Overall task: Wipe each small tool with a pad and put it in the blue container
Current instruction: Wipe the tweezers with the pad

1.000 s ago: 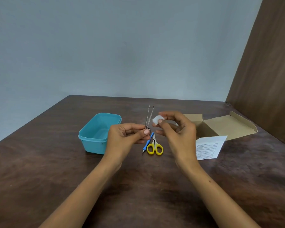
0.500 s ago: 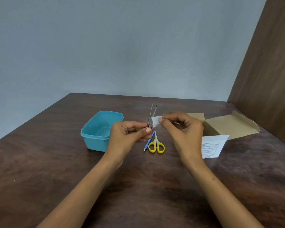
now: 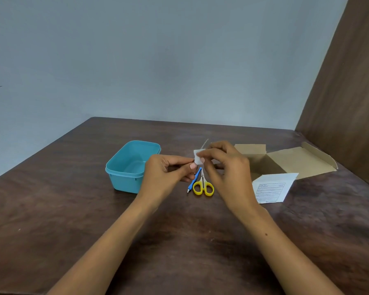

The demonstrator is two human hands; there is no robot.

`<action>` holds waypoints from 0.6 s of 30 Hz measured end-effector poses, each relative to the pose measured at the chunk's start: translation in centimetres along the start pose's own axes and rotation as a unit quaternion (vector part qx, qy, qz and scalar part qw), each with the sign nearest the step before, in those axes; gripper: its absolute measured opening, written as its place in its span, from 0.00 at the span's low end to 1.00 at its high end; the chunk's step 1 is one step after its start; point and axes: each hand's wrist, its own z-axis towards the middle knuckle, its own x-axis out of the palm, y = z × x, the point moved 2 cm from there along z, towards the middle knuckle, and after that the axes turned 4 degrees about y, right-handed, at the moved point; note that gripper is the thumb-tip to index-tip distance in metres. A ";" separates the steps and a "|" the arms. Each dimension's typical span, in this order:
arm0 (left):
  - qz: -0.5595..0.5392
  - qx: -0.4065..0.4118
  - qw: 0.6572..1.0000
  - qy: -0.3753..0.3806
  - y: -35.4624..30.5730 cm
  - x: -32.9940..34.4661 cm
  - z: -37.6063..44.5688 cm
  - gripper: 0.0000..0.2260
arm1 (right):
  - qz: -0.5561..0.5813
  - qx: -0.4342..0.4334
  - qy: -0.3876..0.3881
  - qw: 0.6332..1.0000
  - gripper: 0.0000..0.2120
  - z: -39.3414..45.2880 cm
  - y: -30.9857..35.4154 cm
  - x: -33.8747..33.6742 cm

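Seen from the head camera: left hand [image 3: 168,173] pinching the base of thin metal tweezers [image 3: 205,143], their blurred tips poking up behind a white pad [image 3: 197,159] — the pad pinched round them by the right hand [image 3: 224,165], both grips clamped above a dark wooden worktop [image 3: 179,241]. Blue container [image 3: 126,167] open just left of the hands, apparently empty; yellow-handled scissors [image 3: 203,186] and a blue-handled tool [image 3: 194,179] lying beneath, an opened cardboard box [image 3: 292,160] and a leaflet [image 3: 273,188] to the right. Likely mid-wipe on the first tool — next, probably a finished stroke, then a short carry left with the left grip loosened over the container.
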 end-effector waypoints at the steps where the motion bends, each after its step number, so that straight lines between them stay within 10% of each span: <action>1: 0.010 0.001 1.000 0.004 0.1 -0.1 0.1 0.07 | -0.016 -0.001 0.017 1.000 0.07 0.0 -0.1 0.1; 18: 0.070 0.002 0.996 0.063 0.7 0.2 0.2 0.06 | -0.211 -0.030 0.001 0.977 0.09 0.2 -0.7 -0.8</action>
